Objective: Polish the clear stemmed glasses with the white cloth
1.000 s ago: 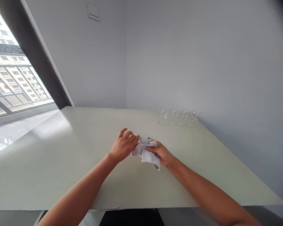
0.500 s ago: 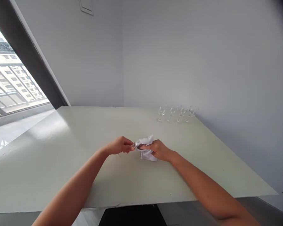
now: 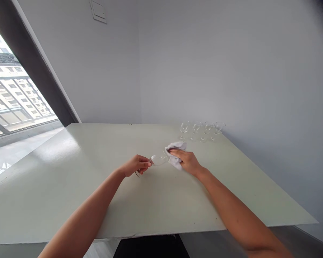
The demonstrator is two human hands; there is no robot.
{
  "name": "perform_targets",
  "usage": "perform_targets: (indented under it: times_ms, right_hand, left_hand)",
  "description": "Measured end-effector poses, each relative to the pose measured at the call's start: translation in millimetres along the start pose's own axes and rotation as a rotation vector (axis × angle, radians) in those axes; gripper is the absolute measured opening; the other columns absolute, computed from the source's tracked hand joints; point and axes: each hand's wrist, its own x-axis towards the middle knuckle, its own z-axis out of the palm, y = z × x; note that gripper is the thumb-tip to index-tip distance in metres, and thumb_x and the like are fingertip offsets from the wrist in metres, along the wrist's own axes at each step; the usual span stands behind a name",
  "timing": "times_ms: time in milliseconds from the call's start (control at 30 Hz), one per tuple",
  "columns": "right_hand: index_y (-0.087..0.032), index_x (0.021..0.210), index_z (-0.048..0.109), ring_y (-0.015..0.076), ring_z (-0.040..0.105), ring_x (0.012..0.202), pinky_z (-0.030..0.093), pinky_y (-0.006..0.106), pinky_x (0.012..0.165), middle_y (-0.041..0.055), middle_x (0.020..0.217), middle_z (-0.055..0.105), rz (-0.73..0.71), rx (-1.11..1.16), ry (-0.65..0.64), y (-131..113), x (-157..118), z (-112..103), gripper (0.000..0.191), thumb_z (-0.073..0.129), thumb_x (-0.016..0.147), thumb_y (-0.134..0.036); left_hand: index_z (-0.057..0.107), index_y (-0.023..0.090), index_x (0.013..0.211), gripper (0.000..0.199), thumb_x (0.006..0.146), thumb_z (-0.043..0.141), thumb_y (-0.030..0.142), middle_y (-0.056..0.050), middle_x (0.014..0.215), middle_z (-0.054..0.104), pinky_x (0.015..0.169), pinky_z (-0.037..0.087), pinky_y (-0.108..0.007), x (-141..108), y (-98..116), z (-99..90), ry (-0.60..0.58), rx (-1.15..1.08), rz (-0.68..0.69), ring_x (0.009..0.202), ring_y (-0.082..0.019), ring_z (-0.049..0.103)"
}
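Note:
A clear stemmed wine glass lies tipped on its side in the air above the table, its bowl facing right. My left hand is closed around its stem, and the foot shows partly below the fingers. My right hand grips a crumpled white cloth just to the right of the glass. The cloth is at the rim; whether it touches the glass I cannot tell.
Several clear stemmed glasses stand upright in a row at the back right of the pale table. Grey walls border its far and right sides. A black seat shows below the front edge.
My right hand has drawn the cloth off the glass, toward the right and slightly away from me, so the bowl is now uncovered. My left hand has stayed nearly in place.

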Motion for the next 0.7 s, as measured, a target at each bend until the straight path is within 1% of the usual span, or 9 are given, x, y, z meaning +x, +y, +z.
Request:
perform_targets:
  times_ms: [100, 167, 233, 300, 400, 467, 567, 633, 700]
  right_hand:
    - [-0.026, 0.11, 0.059, 0.0172, 0.058, 0.101, 0.047, 0.032, 0.08, 0.0014, 0.111, 0.062, 0.041, -0.05, 0.158, 2, 4, -6, 0.044, 0.041, 0.075, -0.006]
    - [-0.024, 0.109, 0.059, 0.0186, 0.056, 0.104, 0.043, 0.036, 0.086, 0.0034, 0.114, 0.061, -0.013, -0.104, 0.179, -7, 6, -7, 0.041, 0.04, 0.076, -0.006]
    - [-0.021, 0.112, 0.057, 0.0216, 0.052, 0.108, 0.034, 0.043, 0.095, 0.0056, 0.122, 0.055, -0.126, -0.157, 0.103, -23, 6, -4, 0.036, 0.044, 0.08, -0.013]
    - [-0.021, 0.12, 0.052, 0.0251, 0.047, 0.114, 0.023, 0.049, 0.102, 0.007, 0.127, 0.05, -0.242, -0.18, -0.041, -40, 6, 4, 0.039, 0.05, 0.082, -0.029]
    - [-0.022, 0.127, 0.046, 0.0263, 0.041, 0.119, 0.016, 0.051, 0.105, 0.0053, 0.125, 0.053, -0.311, -0.154, -0.178, -60, 4, 17, 0.048, 0.048, 0.083, -0.041]
    - [-0.023, 0.123, 0.049, 0.0232, 0.047, 0.113, 0.019, 0.048, 0.104, 0.0039, 0.12, 0.057, -0.275, -0.107, -0.149, -66, 3, 21, 0.038, 0.044, 0.087, -0.034]
    - [-0.022, 0.112, 0.058, 0.0186, 0.056, 0.098, 0.034, 0.041, 0.095, 0.0051, 0.113, 0.06, -0.123, 0.035, -0.036, -67, 5, 17, 0.03, 0.04, 0.088, -0.026]
    - [-0.021, 0.102, 0.063, 0.0179, 0.057, 0.093, 0.041, 0.035, 0.084, 0.0059, 0.107, 0.062, 0.032, 0.199, -0.003, -65, 8, 11, 0.028, 0.04, 0.088, -0.029]
    - [-0.018, 0.086, 0.066, 0.0171, 0.059, 0.081, 0.045, 0.031, 0.073, 0.0056, 0.092, 0.065, 0.236, 0.412, -0.037, -61, 10, 5, 0.031, 0.04, 0.087, -0.035]
  left_hand:
    - [0.048, 0.016, 0.057, 0.035, 0.069, 0.055, 0.048, 0.003, 0.053, 0.042, 0.048, 0.03, -0.021, 2, -2, -1.4, 0.124, 0.073, -0.068, 0.047, -0.007, 0.037]
    - [0.052, 0.017, 0.061, 0.034, 0.07, 0.053, 0.049, 0.003, 0.052, 0.042, 0.045, 0.028, -0.021, 3, -2, 0.7, 0.194, 0.147, -0.121, 0.047, -0.007, 0.036]
    - [0.057, 0.017, 0.068, 0.032, 0.07, 0.052, 0.049, 0.002, 0.054, 0.045, 0.044, 0.027, -0.02, 4, -2, 6.2, 0.241, 0.226, -0.152, 0.047, -0.008, 0.038]
    - [0.058, 0.018, 0.069, 0.028, 0.071, 0.051, 0.045, 0.002, 0.056, 0.049, 0.044, 0.026, -0.02, 4, -1, 14.9, 0.297, 0.363, -0.144, 0.048, -0.009, 0.04]
    - [0.052, 0.017, 0.054, 0.025, 0.071, 0.051, 0.036, 0.002, 0.05, 0.045, 0.044, 0.023, -0.022, 5, 1, 31.5, 0.366, 0.658, -0.07, 0.046, -0.008, 0.037]
    - [0.047, 0.017, 0.049, 0.03, 0.073, 0.05, 0.034, 0.002, 0.047, 0.043, 0.045, 0.022, -0.022, 4, 2, 41.3, 0.384, 0.787, 0.014, 0.044, -0.009, 0.036]
    - [0.052, 0.018, 0.055, 0.031, 0.079, 0.048, 0.038, 0.002, 0.05, 0.048, 0.048, 0.024, -0.023, 1, 3, 49.9, 0.407, 0.892, 0.195, 0.047, -0.009, 0.04]
    - [0.058, 0.019, 0.065, 0.027, 0.081, 0.047, 0.037, 0.001, 0.053, 0.051, 0.05, 0.026, -0.023, 0, 3, 52.1, 0.426, 0.97, 0.324, 0.051, -0.011, 0.044]
    - [0.062, 0.02, 0.078, 0.024, 0.083, 0.046, 0.037, 0.0, 0.056, 0.054, 0.052, 0.028, -0.023, -1, 1, 53.9, 0.428, 1.028, 0.423, 0.055, -0.012, 0.046]
